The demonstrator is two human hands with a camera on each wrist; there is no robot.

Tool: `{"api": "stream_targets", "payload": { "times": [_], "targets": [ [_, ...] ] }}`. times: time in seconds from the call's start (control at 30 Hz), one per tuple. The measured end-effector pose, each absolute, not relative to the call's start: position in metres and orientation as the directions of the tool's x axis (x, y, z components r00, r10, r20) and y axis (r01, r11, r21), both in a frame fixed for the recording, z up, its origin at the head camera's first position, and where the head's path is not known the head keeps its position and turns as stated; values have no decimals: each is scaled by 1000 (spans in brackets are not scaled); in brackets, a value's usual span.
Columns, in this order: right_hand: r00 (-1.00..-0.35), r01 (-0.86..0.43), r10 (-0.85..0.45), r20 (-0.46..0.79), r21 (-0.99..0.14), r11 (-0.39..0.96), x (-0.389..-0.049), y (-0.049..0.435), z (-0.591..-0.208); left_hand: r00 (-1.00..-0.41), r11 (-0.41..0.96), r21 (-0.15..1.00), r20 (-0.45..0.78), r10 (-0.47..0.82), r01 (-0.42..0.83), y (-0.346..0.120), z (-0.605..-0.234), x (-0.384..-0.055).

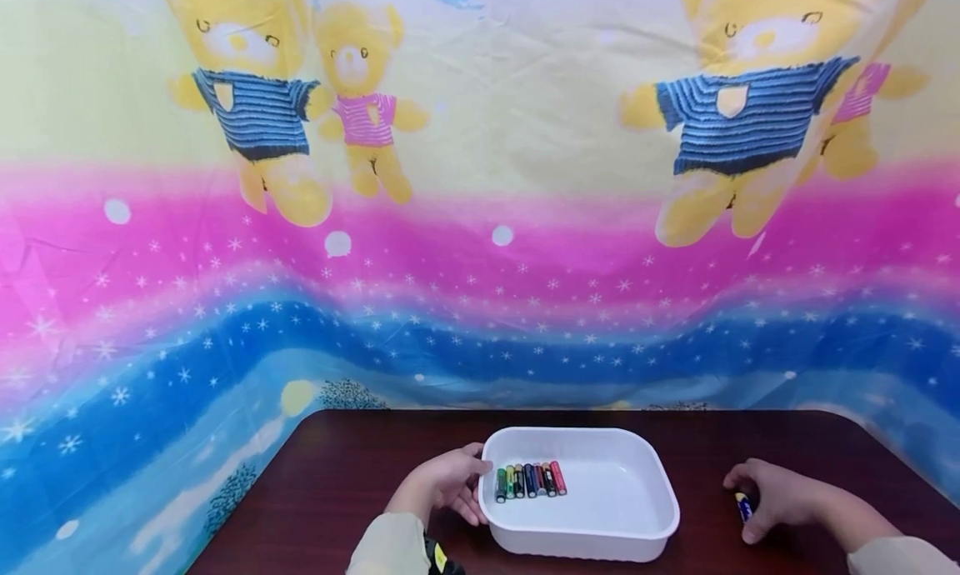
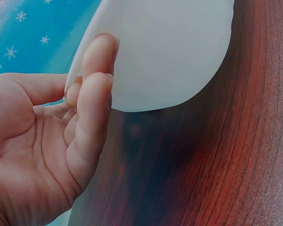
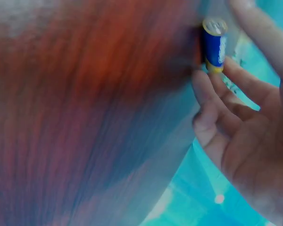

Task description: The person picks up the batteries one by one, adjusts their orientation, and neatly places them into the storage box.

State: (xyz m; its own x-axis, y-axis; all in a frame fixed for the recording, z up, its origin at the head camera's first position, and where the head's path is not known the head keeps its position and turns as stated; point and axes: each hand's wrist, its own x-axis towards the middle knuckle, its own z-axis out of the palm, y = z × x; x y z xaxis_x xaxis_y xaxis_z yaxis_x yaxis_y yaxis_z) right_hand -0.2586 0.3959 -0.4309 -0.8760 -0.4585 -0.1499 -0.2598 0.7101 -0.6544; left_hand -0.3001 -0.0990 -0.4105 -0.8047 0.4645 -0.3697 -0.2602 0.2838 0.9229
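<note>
On the left side of the white plastic tray (image 1: 585,521), my left hand (image 1: 453,483) grips the wall, thumb over the rim and fingers against the outside. The left wrist view shows those fingers pressed along the tray's outer wall (image 2: 174,52). Several batteries (image 1: 531,480) of different colours lie side by side in a row in the tray's left part. To the right of the tray, my right hand (image 1: 783,500) is around a blue and yellow battery (image 1: 743,507) on the table. In the right wrist view, that battery (image 3: 215,47) is beside the fingertips, with the thumb apart from it.
The dark reddish-brown wooden table (image 1: 360,458) has rounded far corners. Behind it hangs a printed curtain (image 1: 487,308) with bears and snowflakes, close to the table's far edge. A black band with a yellow mark (image 1: 441,557) is at my left wrist.
</note>
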Motion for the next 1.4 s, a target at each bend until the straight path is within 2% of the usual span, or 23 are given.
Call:
{"api": "stream_targets", "payload": {
  "times": [0.17,0.37,0.63,1.4],
  "targets": [
    [-909,-209,-378,-175,-594,777,-255,384,-425,-806,278,925,-365,465,-258,-99,-411,-299],
    [-926,-235,-349,-144,-505,830,-249,372,-416,-814,273,929,-353,462,-248,-99,-412,-300],
    [-935,-200,-339,-102,-637,744,-247,371,-415,-817,275,926,-361,449,-258,-99,-413,-300],
    [-957,-87,-259,-133,-718,690,-252,370,-404,-823,272,929,-353,446,-250,-98,-411,-298]
  ]
}}
